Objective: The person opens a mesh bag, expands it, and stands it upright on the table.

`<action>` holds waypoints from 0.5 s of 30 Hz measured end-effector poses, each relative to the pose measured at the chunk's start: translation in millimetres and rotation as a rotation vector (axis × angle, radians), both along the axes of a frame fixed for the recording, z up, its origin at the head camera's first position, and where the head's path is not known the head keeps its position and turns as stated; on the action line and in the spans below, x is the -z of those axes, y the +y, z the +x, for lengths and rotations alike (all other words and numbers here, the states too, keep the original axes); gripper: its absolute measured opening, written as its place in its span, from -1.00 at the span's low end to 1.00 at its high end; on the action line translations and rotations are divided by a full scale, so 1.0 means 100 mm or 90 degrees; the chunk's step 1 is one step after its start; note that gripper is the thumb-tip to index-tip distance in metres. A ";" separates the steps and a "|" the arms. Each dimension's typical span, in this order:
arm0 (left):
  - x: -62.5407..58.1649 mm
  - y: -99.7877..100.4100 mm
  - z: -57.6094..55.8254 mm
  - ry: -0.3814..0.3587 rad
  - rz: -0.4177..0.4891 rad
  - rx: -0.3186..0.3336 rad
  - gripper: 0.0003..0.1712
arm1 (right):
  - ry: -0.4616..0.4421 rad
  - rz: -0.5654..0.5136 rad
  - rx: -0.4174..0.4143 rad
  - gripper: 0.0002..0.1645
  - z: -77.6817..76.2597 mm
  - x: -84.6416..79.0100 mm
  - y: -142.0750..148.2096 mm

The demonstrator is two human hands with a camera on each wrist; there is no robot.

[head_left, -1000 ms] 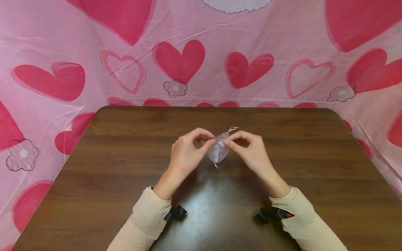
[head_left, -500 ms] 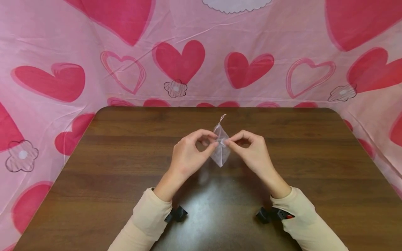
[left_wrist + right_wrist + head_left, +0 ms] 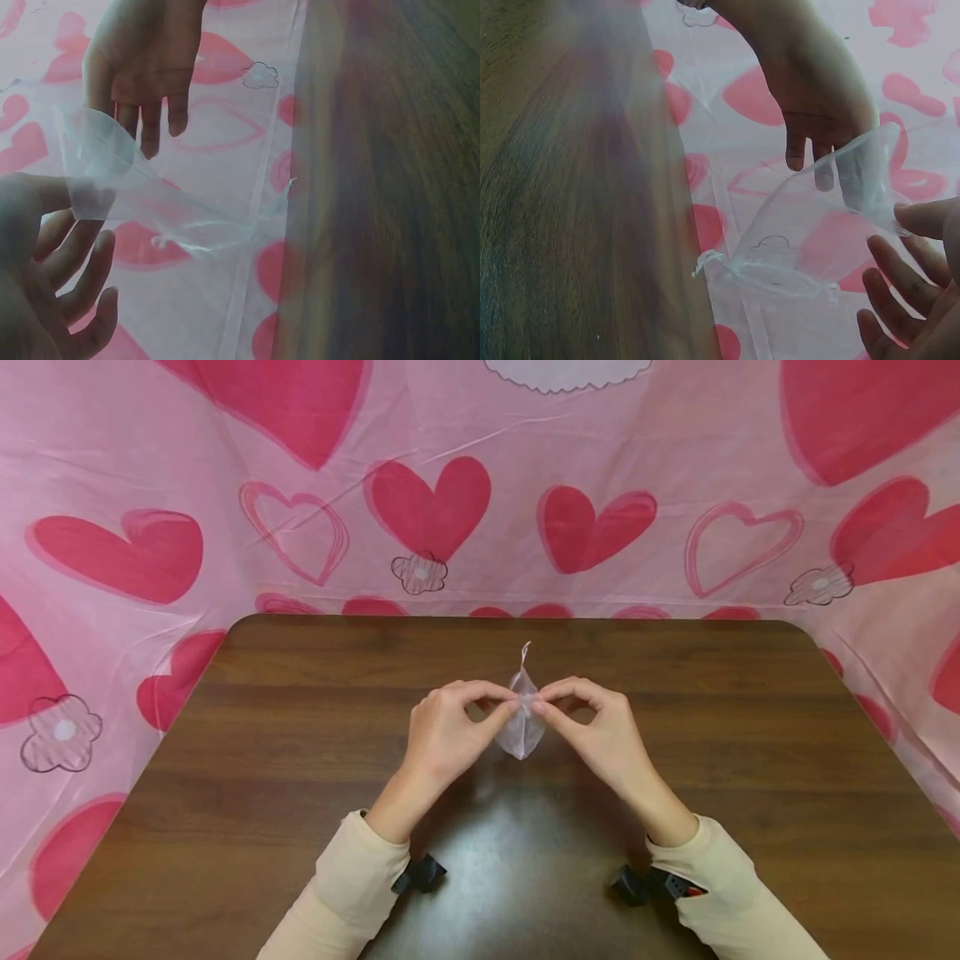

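A small sheer white organza drawstring bag [image 3: 521, 737] is held up over the middle of the table. My left hand [image 3: 448, 727] pinches its left side between thumb and index finger. From the other side, my right hand [image 3: 602, 727] pinches it the same way, the fingertips of both hands nearly meeting. A thin white cord [image 3: 525, 653] sticks up at the bag's far end. Both wrist views show the bag [image 3: 187, 217] hanging between the hands, see-through, and the bag [image 3: 802, 225] tapers toward a knotted cord end [image 3: 707, 261]. The other fingers stay loosely bent.
The brown wooden table [image 3: 300, 760] stretches out around the hands. A pink cloth with red hearts [image 3: 510, 418] hangs behind it and along both sides. Black wrist cameras [image 3: 427, 872] stick out from the beige sleeves [image 3: 352, 877].
The bag's cord end has swung from the upper right to nearly straight up. The bag opened out flatter, then gathered narrower as the fingertips came closer together.
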State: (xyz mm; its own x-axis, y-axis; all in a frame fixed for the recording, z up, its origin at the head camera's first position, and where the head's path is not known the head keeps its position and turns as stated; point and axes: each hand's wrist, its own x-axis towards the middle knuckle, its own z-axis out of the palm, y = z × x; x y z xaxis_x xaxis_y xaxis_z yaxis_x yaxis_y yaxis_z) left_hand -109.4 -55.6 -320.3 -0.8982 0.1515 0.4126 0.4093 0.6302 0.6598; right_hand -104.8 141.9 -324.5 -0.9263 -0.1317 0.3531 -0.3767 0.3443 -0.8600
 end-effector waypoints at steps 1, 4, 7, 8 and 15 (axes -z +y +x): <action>0.00 0.00 0.00 0.001 0.010 -0.003 -0.91 | -0.008 0.003 0.002 -0.87 0.00 0.00 0.00; 0.00 -0.01 -0.01 -0.001 0.044 -0.010 -0.91 | -0.038 0.017 0.003 -0.83 0.01 -0.01 0.00; -0.01 -0.02 -0.01 -0.001 0.064 -0.011 -0.92 | -0.052 0.024 -0.003 -0.84 0.01 -0.01 0.01; 0.00 -0.03 -0.01 0.000 0.069 -0.013 -0.92 | -0.050 0.024 -0.004 -0.85 0.01 -0.01 0.01; -0.01 -0.06 -0.04 -0.020 0.092 -0.054 -0.90 | -0.031 0.003 0.020 -0.88 -0.01 0.01 0.01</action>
State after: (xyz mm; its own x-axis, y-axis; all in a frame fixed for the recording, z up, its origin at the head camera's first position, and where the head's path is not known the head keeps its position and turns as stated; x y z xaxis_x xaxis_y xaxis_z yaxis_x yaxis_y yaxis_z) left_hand -113.3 -61.1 -319.7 -0.9178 0.0154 0.3968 0.3370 0.5589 0.7577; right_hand -105.6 142.5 -325.6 -0.9462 -0.1037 0.3066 -0.3231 0.3595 -0.8754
